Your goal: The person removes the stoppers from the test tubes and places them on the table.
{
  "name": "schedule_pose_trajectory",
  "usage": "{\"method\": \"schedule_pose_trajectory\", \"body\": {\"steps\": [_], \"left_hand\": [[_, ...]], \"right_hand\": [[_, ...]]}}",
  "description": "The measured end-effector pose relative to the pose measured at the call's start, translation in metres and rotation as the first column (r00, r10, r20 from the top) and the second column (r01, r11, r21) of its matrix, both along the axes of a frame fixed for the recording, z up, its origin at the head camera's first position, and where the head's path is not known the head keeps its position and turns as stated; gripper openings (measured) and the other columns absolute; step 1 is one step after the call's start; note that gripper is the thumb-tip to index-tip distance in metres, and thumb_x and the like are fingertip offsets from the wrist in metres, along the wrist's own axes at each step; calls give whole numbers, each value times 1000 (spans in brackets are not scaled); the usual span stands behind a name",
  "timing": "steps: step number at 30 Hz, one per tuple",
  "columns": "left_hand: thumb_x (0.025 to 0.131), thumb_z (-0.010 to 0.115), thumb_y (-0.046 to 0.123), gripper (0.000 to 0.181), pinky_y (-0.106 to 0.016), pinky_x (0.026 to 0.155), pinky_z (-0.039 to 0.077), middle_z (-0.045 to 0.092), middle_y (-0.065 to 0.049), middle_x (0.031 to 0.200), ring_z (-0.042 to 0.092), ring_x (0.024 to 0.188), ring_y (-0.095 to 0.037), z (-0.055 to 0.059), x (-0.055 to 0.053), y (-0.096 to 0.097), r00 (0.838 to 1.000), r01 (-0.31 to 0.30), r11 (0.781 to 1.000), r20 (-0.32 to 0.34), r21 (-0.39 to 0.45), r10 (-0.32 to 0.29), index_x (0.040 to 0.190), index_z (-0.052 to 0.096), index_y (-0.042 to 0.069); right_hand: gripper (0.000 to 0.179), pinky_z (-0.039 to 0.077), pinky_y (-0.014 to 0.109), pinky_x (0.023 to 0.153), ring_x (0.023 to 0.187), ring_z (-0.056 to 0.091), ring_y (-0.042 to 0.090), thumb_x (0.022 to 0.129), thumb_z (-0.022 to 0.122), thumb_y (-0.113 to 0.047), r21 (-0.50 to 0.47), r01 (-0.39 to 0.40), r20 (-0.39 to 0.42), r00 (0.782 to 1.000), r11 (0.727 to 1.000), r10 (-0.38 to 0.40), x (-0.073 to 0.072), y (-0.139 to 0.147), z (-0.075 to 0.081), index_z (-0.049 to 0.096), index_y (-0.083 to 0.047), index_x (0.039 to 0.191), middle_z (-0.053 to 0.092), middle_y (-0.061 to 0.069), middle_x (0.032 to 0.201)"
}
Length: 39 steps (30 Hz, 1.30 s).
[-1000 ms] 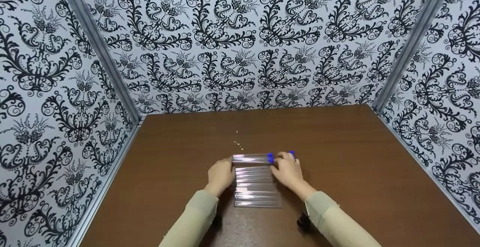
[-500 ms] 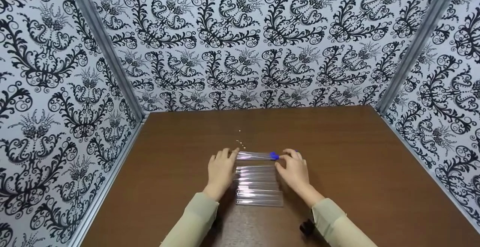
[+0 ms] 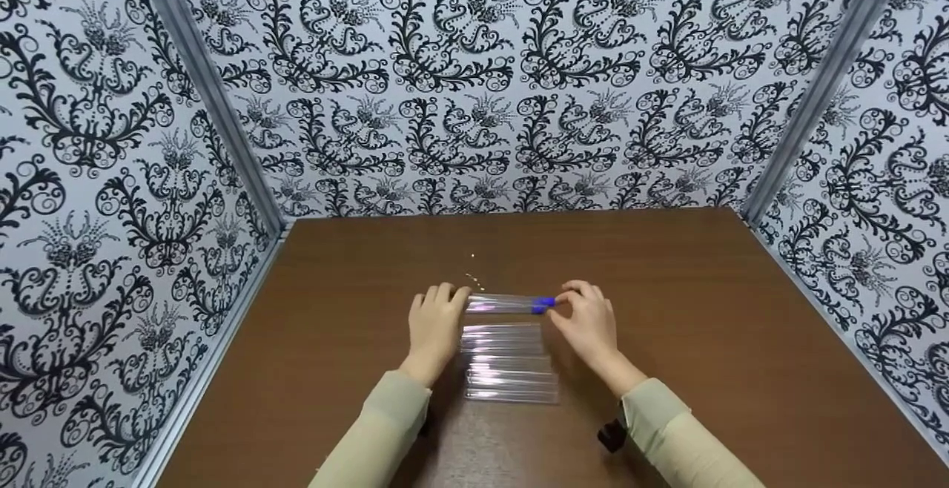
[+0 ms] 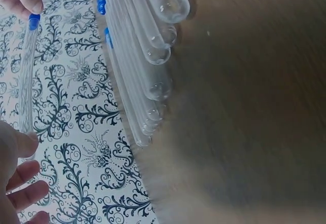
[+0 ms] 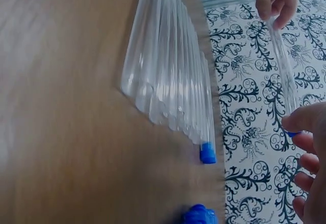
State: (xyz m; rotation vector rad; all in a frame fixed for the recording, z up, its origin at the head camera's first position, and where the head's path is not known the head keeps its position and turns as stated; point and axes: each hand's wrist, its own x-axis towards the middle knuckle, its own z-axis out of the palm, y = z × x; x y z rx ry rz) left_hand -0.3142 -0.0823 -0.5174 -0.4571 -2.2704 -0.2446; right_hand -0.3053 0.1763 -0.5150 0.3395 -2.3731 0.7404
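Note:
A clear test tube (image 4: 26,81) with a blue cap (image 4: 33,21) is held level above the table, between both hands. My left hand (image 3: 434,325) pinches its rounded end, as the right wrist view shows. At the other end, my right hand (image 3: 593,325) pinches the blue cap between thumb and fingers. Below lies a row of clear test tubes (image 5: 163,66) side by side. The farthest of these wears a blue cap (image 5: 208,152); the others' ends near it are bare.
Several loose blue caps (image 5: 199,216) lie on the brown table (image 3: 356,265), to the right of the row. A few tiny pale specks (image 3: 474,280) dot the wood beyond the tubes. Patterned walls (image 3: 474,102) enclose the table's back and sides.
Both hands have risen and moved slightly away, lifting a capped tube off the table. My right fingers have come to the cap end, and a second capped tube now shows below it.

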Motion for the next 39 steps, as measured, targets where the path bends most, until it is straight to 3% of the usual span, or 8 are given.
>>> {"method": "schedule_pose_trajectory", "body": {"steps": [5, 13, 18, 28, 39], "left_hand": [[88, 68, 21, 15, -39, 63, 44, 63, -4, 87, 59, 78, -24, 4, 1, 1, 999, 28, 1000, -20, 8, -28, 102, 69, 19], [85, 70, 22, 16, -38, 60, 42, 62, -2, 85, 58, 77, -23, 7, 0, 1, 997, 56, 998, -58, -10, -56, 101, 72, 18], [88, 67, 22, 15, -39, 62, 43, 63, -1, 87, 58, 79, -22, 9, -1, 2, 997, 64, 998, -43, -6, -64, 101, 72, 18], [86, 69, 15, 19, -38, 67, 49, 68, 2, 101, 63, 90, -21, 15, -3, 5, 996, 65, 996, -64, -68, -69, 104, 69, 18], [83, 70, 16, 17, -38, 67, 45, 67, 1, 90, 61, 81, -22, 22, -3, 10, 995, 41, 980, -84, -197, -58, 100, 67, 16]], "right_hand": [[20, 44, 47, 73, 93, 59, 30, 67, 86, -14, 73, -24, -91, 995, 997, 31, -7, 8, 3, 70, -7, 77, 66, 6, 100], [31, 46, 46, 72, 92, 60, 28, 71, 81, -15, 197, -74, -163, 981, 978, 107, -18, 16, 11, 73, -9, 100, 66, 6, 103], [27, 47, 45, 70, 91, 61, 28, 75, 76, -13, 279, -106, -164, 974, 955, 156, -22, 17, 12, 75, -9, 101, 68, 6, 102], [16, 45, 43, 70, 87, 59, 27, 75, 78, -13, 322, -86, -120, 984, 943, 131, -26, 16, 11, 75, -9, 90, 70, 3, 91], [16, 44, 44, 67, 83, 59, 28, 77, 76, -14, 344, -100, -91, 986, 934, 139, -22, 20, 16, 74, -8, 91, 71, 4, 88]]}}
